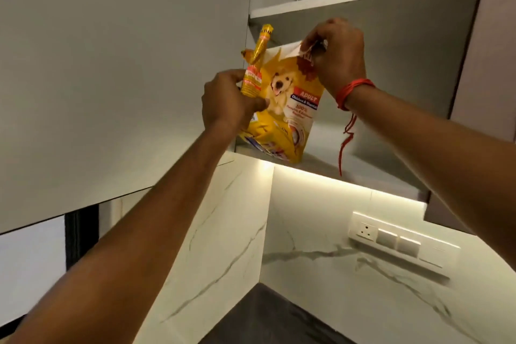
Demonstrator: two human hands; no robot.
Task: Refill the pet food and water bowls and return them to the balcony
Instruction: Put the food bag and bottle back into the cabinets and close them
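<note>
Both arms reach up: the left hand point(229, 100) clamps the side of a yellow dog-food bag point(282, 109), the right hand point(337, 56) pinches its torn top corner (red thread at the wrist). The bag stands upright, slightly tilted, on the open grey cabinet's bottom shelf point(363, 167), above white marbled walls.

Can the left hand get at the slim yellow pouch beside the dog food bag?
Probably yes. The left hand already grips the dog food bag right at the base of the slim yellow pouch; nothing blocks it.
</note>
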